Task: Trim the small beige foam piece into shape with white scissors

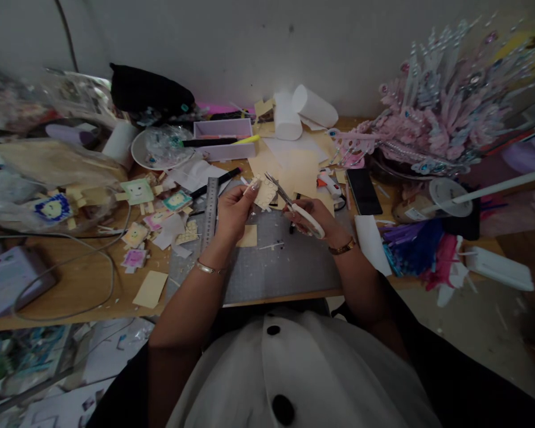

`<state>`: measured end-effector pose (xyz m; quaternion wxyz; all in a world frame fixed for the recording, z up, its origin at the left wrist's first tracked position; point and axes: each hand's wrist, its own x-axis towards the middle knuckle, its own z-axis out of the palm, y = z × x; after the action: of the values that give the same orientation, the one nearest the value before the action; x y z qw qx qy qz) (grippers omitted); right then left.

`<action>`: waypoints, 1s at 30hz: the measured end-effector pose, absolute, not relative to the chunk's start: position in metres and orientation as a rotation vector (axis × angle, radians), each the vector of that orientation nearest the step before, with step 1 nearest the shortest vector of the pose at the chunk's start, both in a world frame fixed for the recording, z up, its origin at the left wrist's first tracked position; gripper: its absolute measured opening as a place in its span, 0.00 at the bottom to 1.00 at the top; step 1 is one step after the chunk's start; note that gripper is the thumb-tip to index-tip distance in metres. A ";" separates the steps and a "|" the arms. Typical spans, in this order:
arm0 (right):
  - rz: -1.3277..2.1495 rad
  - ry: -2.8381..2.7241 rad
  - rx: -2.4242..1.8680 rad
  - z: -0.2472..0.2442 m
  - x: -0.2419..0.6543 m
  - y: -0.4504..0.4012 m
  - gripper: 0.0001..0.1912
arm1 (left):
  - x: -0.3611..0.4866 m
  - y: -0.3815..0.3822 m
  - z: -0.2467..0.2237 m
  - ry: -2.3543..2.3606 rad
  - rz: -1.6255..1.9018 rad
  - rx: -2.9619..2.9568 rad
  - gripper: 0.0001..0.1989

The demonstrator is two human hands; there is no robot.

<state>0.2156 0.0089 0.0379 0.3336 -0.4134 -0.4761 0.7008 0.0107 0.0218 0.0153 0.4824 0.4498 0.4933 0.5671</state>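
Pinching a small cream-coloured card piece (266, 191) between the thumb and fingers of my left hand (236, 208), I hold it up over the far part of a grey cutting mat (289, 270). Its surface looks bumpy, with little raised bits. My right hand (310, 215) is closed around the white handles of a pair of scissors (312, 222), whose metal blades point away from me and to the left, their 2 tips slightly parted at the right side of the piece; I cannot tell whether the blades touch it. Beside my left wrist a metal ruler (211, 208) lies lengthwise, with a black marker (225, 176) beyond it. A small yellowish card square (248, 236) rests on the mat between my forearms. Further left on the wooden table (84, 297) are paper figures, among them a green square figure (138, 191) with a smiling face. Past my hands lie larger cream sheets (294, 161), a lilac box (225, 129) holding pens, and 2 white rolls. To my right are a glue gun (331, 185), a black smartphone (364, 191), a lidded cup (446, 199) with a straw, and pink, beaded headpieces (446, 119).
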 end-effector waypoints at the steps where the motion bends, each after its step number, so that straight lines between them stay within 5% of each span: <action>1: 1.818 -1.242 -1.083 0.036 0.216 0.009 0.24 | 0.010 0.022 0.016 1.201 1.388 1.100 0.25; 12: 1.507 -1.199 -1.081 0.033 0.210 0.012 0.26 | 0.015 0.014 0.022 1.227 1.288 1.368 0.30; 18: 1.420 -1.141 -1.192 0.021 0.203 0.013 0.28 | 0.018 0.014 0.016 1.220 1.162 1.491 0.25; 23: 1.330 -1.120 -1.242 0.015 0.206 0.017 0.28 | 0.013 0.022 0.005 1.229 1.416 1.337 0.18; 30: 1.240 -1.110 -1.259 0.016 0.205 0.017 0.30 | 0.010 0.023 0.002 1.274 1.321 1.381 0.32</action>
<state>0.2047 0.0173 0.0163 0.5031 -0.5215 -0.4597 0.5134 0.0096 0.0233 0.0018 0.4101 0.5483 0.5061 0.5245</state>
